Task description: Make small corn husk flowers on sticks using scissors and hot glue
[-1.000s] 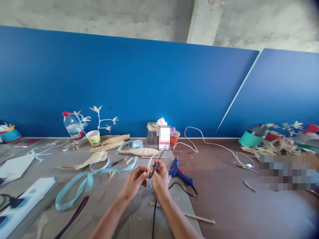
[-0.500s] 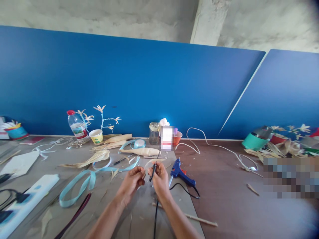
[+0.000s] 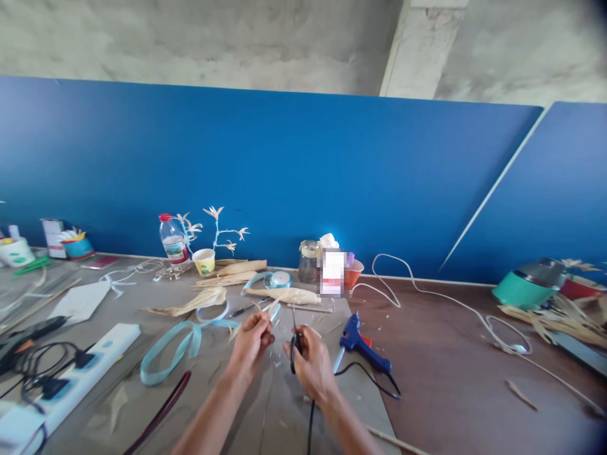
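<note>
My left hand (image 3: 253, 340) pinches a small pale piece of husk (image 3: 274, 308) that points up from the fingertips, with a light blue bit beside it. My right hand (image 3: 313, 361) grips scissors (image 3: 294, 351) by their black handles, the thin blades pointing away from me. A short gap separates the two hands above the grey mat. Just beyond them lies a long dried husk (image 3: 289, 295). Right of my right hand, a blue glue gun (image 3: 365, 344) rests on its side, apart from my fingers.
Loops of light blue ribbon (image 3: 165, 354) and a white power strip (image 3: 95, 363) lie left. Behind stand a bottle (image 3: 173, 241), a yellow-white cup (image 3: 203, 261) by husk flowers and a glass jar (image 3: 308, 262). A white cable (image 3: 455, 303) crosses the brown table at right.
The view has turned left. The pale strip that curved between my hands now stands up from my left fingertips. The scissors have turned, with their blades pointing away.
</note>
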Available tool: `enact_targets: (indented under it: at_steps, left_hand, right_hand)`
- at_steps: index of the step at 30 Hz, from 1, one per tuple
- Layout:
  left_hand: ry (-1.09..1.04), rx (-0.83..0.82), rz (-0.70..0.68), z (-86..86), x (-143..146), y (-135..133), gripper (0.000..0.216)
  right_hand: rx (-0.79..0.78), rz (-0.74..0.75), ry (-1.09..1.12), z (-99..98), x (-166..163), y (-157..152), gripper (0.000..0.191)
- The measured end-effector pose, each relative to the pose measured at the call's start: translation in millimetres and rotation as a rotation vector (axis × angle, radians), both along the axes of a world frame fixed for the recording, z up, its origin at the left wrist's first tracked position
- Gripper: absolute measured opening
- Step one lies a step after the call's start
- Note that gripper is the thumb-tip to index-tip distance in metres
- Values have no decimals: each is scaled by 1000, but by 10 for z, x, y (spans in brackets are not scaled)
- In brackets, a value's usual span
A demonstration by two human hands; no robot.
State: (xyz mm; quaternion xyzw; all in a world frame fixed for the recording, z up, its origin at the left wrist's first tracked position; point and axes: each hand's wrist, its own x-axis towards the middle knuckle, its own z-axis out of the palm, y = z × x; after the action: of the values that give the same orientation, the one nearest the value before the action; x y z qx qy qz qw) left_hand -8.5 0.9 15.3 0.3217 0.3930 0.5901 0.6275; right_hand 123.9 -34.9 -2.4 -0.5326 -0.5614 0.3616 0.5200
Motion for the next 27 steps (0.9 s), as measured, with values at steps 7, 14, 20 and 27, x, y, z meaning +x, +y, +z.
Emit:
enact_targets:
  at_steps: [7,14,20,27]
  left_hand:
    - [-81,8,75,-9,-27,17,28]
    - [-89,16,40,-87,-13,25,23]
    - [-108,-14,3,-117,10,29,18]
    - [-105,-56,-37,-79,70,-18,22]
  right_hand:
    - [-9,50,-199,0,18,-30,16]
    - [28,81,-272,-31,-24,-57,17]
    - [66,54,-311,-27,-43,-60,20]
    - [82,48,-417,-2,-40,-61,21]
